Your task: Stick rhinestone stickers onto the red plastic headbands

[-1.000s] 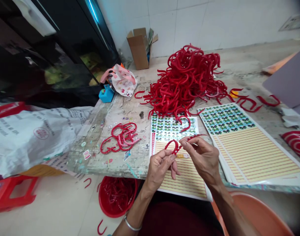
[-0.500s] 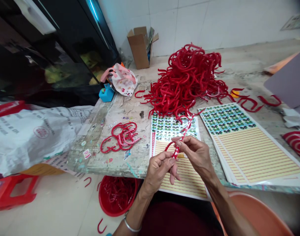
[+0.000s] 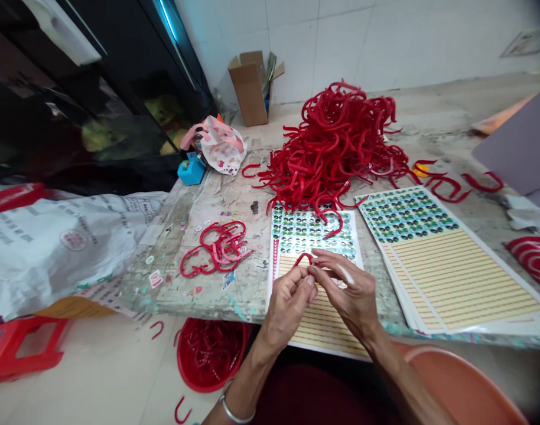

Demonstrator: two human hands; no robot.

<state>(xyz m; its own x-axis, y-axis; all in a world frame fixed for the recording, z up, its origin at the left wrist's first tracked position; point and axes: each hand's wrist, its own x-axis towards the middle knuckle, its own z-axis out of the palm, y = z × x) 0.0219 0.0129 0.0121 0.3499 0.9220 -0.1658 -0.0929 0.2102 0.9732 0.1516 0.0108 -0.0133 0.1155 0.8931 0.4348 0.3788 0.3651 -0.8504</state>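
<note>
My left hand (image 3: 290,301) pinches a curved red plastic strip (image 3: 303,258); its arched end shows above the fingers, and the rest is hidden by my hands. Fingers bent and pressed together, my right hand (image 3: 352,289) closes on the same strip, its fingertips touching those of the left. Both hands are above a sticker sheet (image 3: 327,324) with green-and-blue pictures at the top and yellow-and-red strips below. Another red curved piece (image 3: 338,221) lies on that sheet's upper part. Beyond it rises a big heap of red curved strips (image 3: 336,147).
A stack of sticker sheets (image 3: 456,265) is at right. Several red pieces (image 3: 221,248) lie left on the worn table (image 3: 163,295). Below stand a red basin (image 3: 181,366) with red strips and an orange tub (image 3: 460,378). A carton (image 3: 250,94) and cloth bag (image 3: 223,147) stand behind.
The red-and-white length that stretched up from my right fingers no longer shows. My right hand has turned and closed in beside the left, covering most of the strip.
</note>
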